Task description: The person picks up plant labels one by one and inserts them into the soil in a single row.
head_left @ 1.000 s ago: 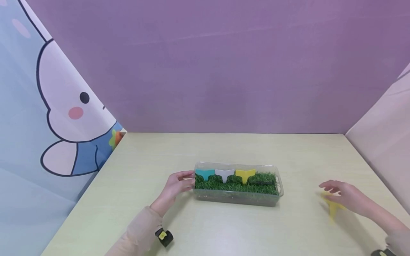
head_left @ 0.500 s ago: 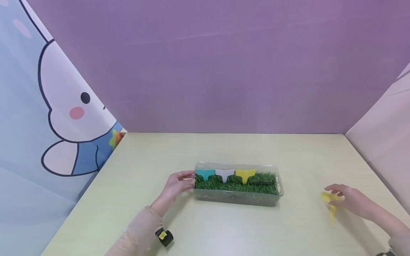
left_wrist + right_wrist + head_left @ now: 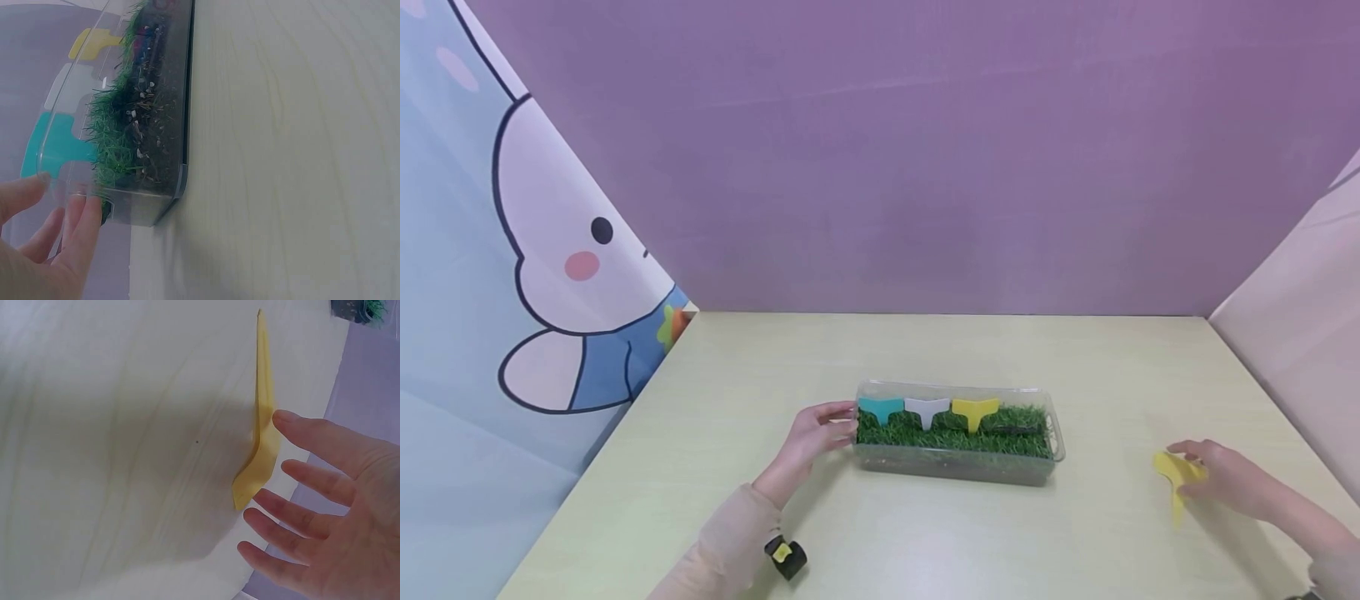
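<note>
On the desk (image 3: 925,542), the clear box (image 3: 958,467) of grass is steadied only by the open left hand (image 3: 811,435) at its left end, so it may slide. At near right, the right hand (image 3: 1225,479), fingers spread, just touches the loose yellow tag (image 3: 1176,475), holding nothing; the flat tag may slip away.

Left hand (image 3: 37,250), fingers straight, touches end wall of clear box (image 3: 147,200) w/ turf (image 3: 122,134). Teal tag (image 3: 53,147), white tag (image 3: 72,90), yellow tag (image 3: 94,42) stand inside; table (image 3: 294,156) beside.
</note>
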`<state>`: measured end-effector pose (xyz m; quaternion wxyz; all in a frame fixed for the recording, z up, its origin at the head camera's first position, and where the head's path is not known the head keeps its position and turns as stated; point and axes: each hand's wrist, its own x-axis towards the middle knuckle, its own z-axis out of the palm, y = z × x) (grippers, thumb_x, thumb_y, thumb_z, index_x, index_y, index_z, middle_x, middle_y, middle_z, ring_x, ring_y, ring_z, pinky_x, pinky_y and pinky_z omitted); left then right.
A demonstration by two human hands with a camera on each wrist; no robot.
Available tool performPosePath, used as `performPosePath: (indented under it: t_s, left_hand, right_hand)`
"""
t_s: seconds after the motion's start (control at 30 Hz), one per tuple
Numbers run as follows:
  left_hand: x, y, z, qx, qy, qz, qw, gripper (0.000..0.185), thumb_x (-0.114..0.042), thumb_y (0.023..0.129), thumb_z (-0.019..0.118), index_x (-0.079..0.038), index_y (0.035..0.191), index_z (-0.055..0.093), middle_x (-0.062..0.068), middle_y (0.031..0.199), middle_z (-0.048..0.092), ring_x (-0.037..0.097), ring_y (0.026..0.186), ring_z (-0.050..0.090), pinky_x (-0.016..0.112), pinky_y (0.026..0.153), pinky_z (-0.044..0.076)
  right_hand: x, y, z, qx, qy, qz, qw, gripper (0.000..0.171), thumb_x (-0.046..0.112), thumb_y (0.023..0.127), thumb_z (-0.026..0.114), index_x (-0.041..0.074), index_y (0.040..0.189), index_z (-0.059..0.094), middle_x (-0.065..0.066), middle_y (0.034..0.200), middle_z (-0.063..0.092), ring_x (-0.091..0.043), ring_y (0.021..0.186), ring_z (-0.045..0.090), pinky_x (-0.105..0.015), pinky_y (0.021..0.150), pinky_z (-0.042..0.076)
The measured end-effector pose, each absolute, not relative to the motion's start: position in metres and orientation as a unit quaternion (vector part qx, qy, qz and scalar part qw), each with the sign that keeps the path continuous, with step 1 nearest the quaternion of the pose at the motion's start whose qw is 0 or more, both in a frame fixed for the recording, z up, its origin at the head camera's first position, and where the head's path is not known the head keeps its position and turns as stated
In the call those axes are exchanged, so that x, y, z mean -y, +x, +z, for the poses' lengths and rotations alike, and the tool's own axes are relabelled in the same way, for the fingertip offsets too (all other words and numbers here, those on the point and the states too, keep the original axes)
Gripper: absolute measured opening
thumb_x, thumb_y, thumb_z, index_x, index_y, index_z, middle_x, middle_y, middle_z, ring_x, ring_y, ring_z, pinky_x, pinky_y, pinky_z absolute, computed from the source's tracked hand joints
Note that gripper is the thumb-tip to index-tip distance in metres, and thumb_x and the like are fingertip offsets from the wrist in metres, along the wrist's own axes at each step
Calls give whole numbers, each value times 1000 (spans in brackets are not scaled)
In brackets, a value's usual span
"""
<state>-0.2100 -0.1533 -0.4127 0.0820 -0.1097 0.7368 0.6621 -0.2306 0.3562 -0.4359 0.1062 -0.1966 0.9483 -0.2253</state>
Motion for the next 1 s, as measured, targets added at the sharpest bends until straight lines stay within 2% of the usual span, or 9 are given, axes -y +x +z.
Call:
performPosePath:
  t_s: [0.53, 0.8, 1.0]
  left_hand:
    - [154, -212, -418, -736, -112, 664, 77, 37, -1, 82, 58, 6, 118, 52, 19, 110, 56, 24, 91, 60, 40, 82, 50]
    - [152, -210, -410, -735, -106, 664, 82, 37, 1, 82, 56, 8, 118, 50, 22, 110, 55, 26, 92, 59, 43, 84, 48]
    - [154, -213, -420, -733, -112, 667, 77, 38, -1, 82, 58, 7, 118, 51, 20, 110, 56, 25, 91, 60, 42, 82, 50]
  right_hand:
    - [-358, -232, -443, -952, -208, -204, 98, 54, 9, 61, 75, -18, 101, 52, -20, 84, 52, -36, 77, 53, -45, 64, 50]
    - [-358, -235, -442, -952, -201, -203, 111, 53, 9, 61, 75, -18, 100, 53, -19, 83, 52, -38, 78, 53, -50, 67, 48]
    - [-358, -236, -443, -951, -189, -216, 118, 54, 12, 60, 75, -16, 99, 52, -20, 84, 52, -37, 77, 53, -52, 66, 47]
